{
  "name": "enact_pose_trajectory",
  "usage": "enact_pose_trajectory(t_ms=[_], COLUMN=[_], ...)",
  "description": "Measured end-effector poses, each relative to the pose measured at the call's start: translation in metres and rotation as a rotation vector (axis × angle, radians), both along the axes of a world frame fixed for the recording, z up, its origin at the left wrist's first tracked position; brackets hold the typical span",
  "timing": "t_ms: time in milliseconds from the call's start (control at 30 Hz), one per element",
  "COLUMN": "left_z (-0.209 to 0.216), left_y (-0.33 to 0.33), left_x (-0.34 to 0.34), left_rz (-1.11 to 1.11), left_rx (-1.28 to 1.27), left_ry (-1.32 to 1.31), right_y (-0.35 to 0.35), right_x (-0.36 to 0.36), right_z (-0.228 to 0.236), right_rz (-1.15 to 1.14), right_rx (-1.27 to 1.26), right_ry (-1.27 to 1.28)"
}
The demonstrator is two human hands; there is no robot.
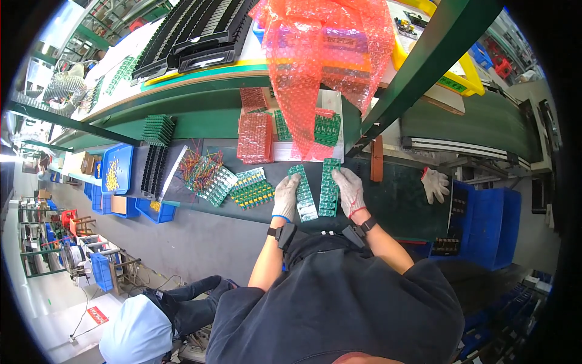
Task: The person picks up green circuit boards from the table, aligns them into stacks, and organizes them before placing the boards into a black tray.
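In white knit gloves, both hands are over the dark bench near my body. My left hand (pixel 286 195) is closed on the upper left edge of a green circuit board panel (pixel 304 197), which tilts slightly. Beside it, a second green circuit board panel (pixel 328 191) is gripped at its upper right edge by my right hand (pixel 348 193). A narrow gap separates the two panels. Left of my left hand lie green panels with yellow parts (pixel 253 189). Further left, other green panels (pixel 219 182) lie beside a tangle of red and yellow wires (pixel 197 167).
Red bubble-wrap packs (pixel 254 138) stand beyond my hands, below hanging pink bubble wrap (pixel 297 73). A green post (pixel 418 67) rises at the right. A loose glove (pixel 434 185) lies on the bench. Blue bins (pixel 494 227) stand right; another person (pixel 142 327) is at lower left.
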State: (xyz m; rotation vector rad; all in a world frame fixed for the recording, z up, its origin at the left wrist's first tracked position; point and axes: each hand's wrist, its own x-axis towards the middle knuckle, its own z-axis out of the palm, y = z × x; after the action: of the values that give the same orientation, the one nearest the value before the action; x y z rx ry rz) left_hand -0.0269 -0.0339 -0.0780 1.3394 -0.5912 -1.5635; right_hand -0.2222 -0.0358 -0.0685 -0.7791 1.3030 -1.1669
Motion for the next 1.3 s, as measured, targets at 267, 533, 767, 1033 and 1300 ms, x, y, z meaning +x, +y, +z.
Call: enact_pose_trajectory(t_ms=[267, 533, 767, 1033, 1300], left_z=[-0.011, -0.021, -0.036, -0.026, -0.080], left_y=[0.005, 0.012, 0.011, 0.012, 0.017], left_x=[-0.002, -0.002, 0.012, 0.005, -0.011], left_rz=[0.094, -0.203, -0.379, -0.371, -0.980], left_rx=[0.070, -0.230, -0.445, 0.137, -0.516], left_ry=[0.116, -0.392, -0.423, 0.318, -0.556], right_y=[-0.002, 0.001, -0.019, -0.020, -0.023], right_x=[-0.009, 0.006, -0.004, -0.004, 0.015], right_z=[0.021, 0.019, 0.022, 0.054, 0.057], right_rz=[0.067, 0.260, 0.481, 0.796, 1.422], right_rx=[0.145, 0.214, -0.109, -0.136, -0.848], right_ry=[-0.297, -0.257, 0.300, 0.388, 0.749])
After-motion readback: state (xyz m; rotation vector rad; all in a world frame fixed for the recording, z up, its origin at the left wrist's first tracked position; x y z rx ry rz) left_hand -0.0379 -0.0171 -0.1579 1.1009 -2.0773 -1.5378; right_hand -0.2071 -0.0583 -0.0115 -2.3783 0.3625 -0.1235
